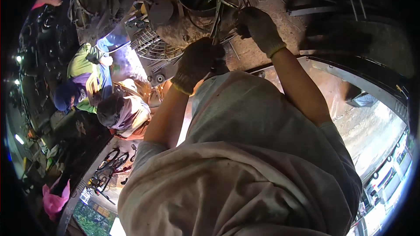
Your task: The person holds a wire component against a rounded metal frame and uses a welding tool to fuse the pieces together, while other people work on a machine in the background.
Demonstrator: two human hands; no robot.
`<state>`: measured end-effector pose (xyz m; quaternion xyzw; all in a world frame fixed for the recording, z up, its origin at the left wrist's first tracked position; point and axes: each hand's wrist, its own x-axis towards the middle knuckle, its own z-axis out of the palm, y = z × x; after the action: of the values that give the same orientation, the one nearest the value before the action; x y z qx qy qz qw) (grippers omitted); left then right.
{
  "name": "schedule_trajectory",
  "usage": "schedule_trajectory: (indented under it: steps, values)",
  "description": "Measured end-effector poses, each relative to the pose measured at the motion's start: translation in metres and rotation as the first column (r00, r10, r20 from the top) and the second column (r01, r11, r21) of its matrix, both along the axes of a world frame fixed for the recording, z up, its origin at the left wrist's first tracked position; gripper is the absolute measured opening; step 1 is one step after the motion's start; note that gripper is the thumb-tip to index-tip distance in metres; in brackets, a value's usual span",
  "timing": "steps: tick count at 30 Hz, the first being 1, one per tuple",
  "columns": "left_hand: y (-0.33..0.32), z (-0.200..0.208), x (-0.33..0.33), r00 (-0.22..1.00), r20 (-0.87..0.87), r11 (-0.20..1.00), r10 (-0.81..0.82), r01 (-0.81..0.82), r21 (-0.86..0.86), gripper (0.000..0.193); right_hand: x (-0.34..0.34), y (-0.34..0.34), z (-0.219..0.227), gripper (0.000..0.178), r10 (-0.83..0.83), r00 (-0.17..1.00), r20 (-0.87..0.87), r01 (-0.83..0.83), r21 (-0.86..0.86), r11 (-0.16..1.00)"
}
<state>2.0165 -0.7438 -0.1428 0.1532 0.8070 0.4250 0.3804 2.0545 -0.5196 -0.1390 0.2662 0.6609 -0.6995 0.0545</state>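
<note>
Metal clamp, top centre, gloved left hand up at its lower end, right hand angled alongside, can't tell either's grip, clamp slim, dull silver

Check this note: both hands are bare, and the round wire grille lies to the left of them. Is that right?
Not quite. "Bare" is wrong: the head view shows gloves on both the left hand and the right hand. The round wire grille does lie to the left of them.
</note>
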Motion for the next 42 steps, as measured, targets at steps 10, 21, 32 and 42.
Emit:
schedule_trajectory:
  steps: [10, 21, 32, 42]
  values:
    - [-0.021, 0.022, -0.066, 0.233, -0.971, 0.998, -0.061, -0.007, -0.064, 0.049, -0.029, -0.003, 0.000, 0.023, 0.329, 0.944, -0.003, -0.138, 0.905, 0.403]
    - [0.017, 0.020, -0.096, -0.009, -0.998, 0.970, -0.058, 0.236, -0.058, 0.050, -0.029, -0.012, 0.002, 0.026, 0.269, 0.943, 0.196, -0.282, 0.900, 0.332]
    - [0.046, 0.015, -0.103, -0.241, -0.965, 0.956, 0.104, 0.291, 0.031, 0.039, -0.029, -0.003, -0.008, 0.037, 0.356, 0.923, 0.144, -0.239, 0.941, 0.239]
    - [0.046, 0.000, -0.090, -0.055, -0.996, 0.975, 0.070, 0.216, 0.057, 0.028, -0.031, 0.002, 0.006, 0.047, -0.095, 0.991, -0.098, 0.136, 0.598, 0.790]
